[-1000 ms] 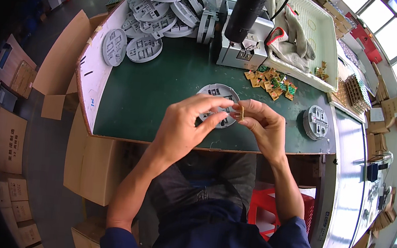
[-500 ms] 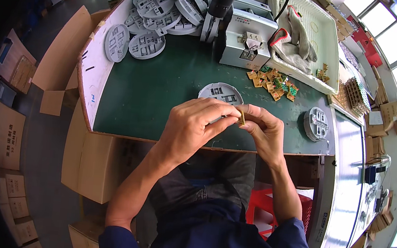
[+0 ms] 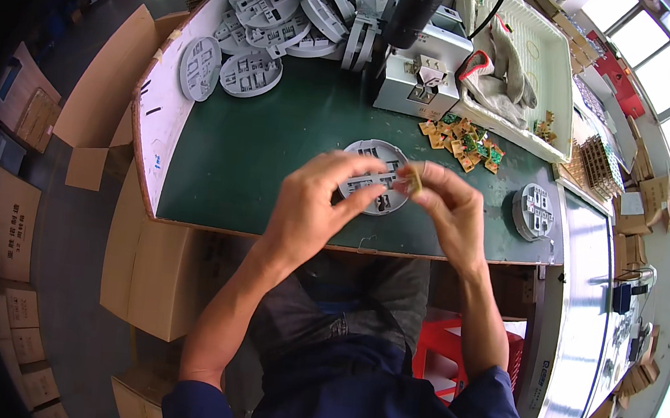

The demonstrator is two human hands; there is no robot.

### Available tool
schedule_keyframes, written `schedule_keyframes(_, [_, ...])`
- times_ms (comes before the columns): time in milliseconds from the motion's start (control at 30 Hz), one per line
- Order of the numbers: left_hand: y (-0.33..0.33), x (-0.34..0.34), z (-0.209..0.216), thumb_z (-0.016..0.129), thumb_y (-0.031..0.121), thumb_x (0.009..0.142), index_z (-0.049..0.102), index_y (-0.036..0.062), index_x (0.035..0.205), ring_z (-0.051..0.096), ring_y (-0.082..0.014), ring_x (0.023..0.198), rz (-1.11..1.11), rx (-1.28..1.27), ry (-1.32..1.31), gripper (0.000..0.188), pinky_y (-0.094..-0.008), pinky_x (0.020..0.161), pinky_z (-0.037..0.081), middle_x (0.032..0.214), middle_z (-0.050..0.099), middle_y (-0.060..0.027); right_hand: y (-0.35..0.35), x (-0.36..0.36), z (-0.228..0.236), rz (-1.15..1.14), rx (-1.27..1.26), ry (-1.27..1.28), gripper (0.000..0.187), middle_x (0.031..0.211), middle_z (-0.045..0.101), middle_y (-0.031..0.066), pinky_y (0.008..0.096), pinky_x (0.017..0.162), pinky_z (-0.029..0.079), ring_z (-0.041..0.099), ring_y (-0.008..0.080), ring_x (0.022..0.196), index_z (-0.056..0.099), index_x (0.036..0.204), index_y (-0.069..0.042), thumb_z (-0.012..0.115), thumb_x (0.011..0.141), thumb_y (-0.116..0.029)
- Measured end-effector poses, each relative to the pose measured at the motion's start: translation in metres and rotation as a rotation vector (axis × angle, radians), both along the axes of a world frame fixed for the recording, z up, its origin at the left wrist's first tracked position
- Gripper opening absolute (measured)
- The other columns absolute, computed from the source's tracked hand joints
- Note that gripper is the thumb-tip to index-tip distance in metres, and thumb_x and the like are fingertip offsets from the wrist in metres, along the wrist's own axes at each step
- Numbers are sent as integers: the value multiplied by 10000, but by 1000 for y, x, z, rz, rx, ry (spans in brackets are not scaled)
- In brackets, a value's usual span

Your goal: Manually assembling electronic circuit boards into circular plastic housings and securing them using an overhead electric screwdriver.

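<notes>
A small yellowish circuit board point(image 3: 413, 179) is pinched between the thumb and fingers of my right hand point(image 3: 452, 211), blurred by motion. My left hand point(image 3: 309, 201) is to its left, thumb and fingers apart, with nothing visible between them. Below both hands, a round grey plastic housing point(image 3: 371, 200) with slots and cut-outs lies on the green work surface point(image 3: 276, 155). The hands cover part of its left and right sides. Beyond it, several similar yellow and green boards point(image 3: 461, 140) lie in a loose heap.
Many grey housings point(image 3: 276, 22) are piled at the back left. A metal bench machine point(image 3: 418, 84) stands behind a black post point(image 3: 418, 11). Work gloves point(image 3: 501, 80) lie in a white tray point(image 3: 551, 141). Another round housing stack point(image 3: 534, 212) sits at the right edge.
My left fingers have come away from the small board, which stays in my right hand. The hands have moved apart, uncovering more of the round housing.
</notes>
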State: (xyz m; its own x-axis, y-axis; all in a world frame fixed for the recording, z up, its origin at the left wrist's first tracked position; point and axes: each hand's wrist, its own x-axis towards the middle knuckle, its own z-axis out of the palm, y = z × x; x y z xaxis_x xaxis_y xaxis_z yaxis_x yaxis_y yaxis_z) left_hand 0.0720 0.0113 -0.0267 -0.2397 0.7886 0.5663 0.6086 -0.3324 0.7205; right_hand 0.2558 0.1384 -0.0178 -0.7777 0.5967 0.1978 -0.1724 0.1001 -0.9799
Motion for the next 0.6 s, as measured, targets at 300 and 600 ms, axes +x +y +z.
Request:
schedule_keyframes(300, [12,15,-30,900,471,725,323,-52,1536,475,-401,1339,283,-111,244,1124,-487,1119,394,1453,492,-236,37,-43,8,-155,922,-363,302,1143,720,163,373,883,567,717,308,1016,703,1201,-13,733,907,-75])
schedule_keyframes(600, [14,6,-39,915,458,699,308,-53,1540,487,-408,1318,215,-167,177,1156,-490,1110,404,1463,488,-241,42,-59,3,-19,972,-404,297,1143,695,195,437,857,568,683,409,999,704,1171,0,721,880,-54])
